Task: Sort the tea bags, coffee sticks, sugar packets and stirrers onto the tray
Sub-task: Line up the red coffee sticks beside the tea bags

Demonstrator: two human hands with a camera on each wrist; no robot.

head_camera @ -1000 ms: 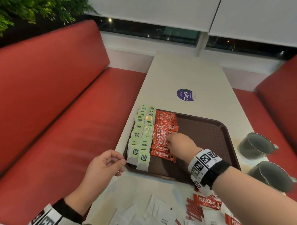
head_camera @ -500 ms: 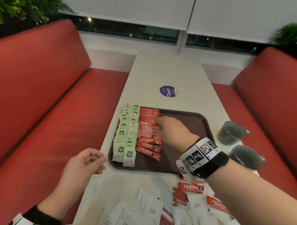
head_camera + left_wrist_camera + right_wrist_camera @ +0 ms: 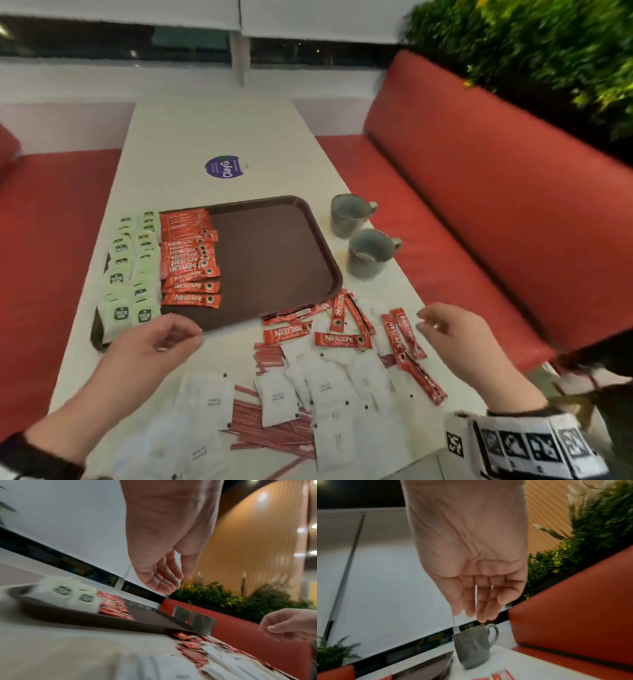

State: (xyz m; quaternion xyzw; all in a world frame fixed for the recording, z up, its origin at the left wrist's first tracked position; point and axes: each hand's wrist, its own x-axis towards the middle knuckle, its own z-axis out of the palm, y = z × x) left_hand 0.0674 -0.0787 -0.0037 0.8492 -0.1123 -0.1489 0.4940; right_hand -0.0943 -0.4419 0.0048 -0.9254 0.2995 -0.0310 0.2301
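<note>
Brown plastic, the tray (image 3: 274, 260) lies on the white tabletop (image 3: 212, 130) with its long axis running away from the person. Along its left edge sit two columns of green tea bags (image 3: 132, 274), and just beside them a column of red coffee sticks (image 3: 190, 253), each stick lying crosswise to the tray's long axis, stacked one behind the next. The right part of the tray is bare.

Near the tray's near-right corner, loose coffee sticks (image 3: 342, 339) lie scattered on the tabletop at mixed angles, some crosswise, some pointing away from the person. Closer in are white sugar packets (image 3: 277, 397) overlapping one another, with thin red stirrers (image 3: 270, 428) lying in a rough bundle beneath and between them.

The left hand (image 3: 150, 349) hovers over the tray's near edge, fingers loosely curled and holding nothing. The right hand (image 3: 455, 339) hangs above the scattered sticks, fingers relaxed and empty.

Two grey mugs (image 3: 363, 236) stand on the tabletop right of the tray, a purple sticker (image 3: 226, 167) beyond it.
</note>
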